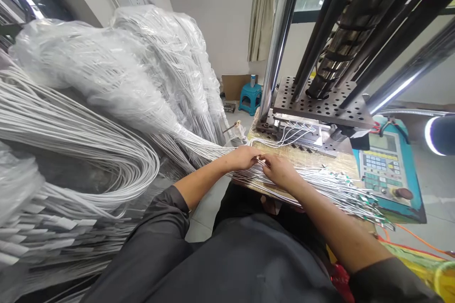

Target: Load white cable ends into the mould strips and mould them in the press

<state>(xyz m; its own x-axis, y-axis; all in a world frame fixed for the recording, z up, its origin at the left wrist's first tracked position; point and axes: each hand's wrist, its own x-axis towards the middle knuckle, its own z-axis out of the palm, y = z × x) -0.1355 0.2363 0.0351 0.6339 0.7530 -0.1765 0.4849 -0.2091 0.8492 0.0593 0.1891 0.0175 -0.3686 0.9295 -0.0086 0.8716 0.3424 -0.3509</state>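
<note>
My left hand (pixel 244 157) and my right hand (pixel 279 169) meet over the near edge of the work table, fingertips nearly touching. Each has its fingers pinched together at the bundle of white cables (pixel 320 182); what lies between the fingertips is too small to tell. The bundle runs under my hands, its ends with green and silver tips fanned out to the right. Several white cables (pixel 280 142) curve into the metal fixture (pixel 302 135) of the press, just beyond my hands.
The press plate (pixel 320 102) stands above the fixture among thick metal columns. A teal control panel (pixel 387 165) is at the right. Plastic-wrapped cable bundles (pixel 142 66) fill the left. A blue stool (pixel 250 98) stands behind, and a round lamp (pixel 439 136) is at the far right.
</note>
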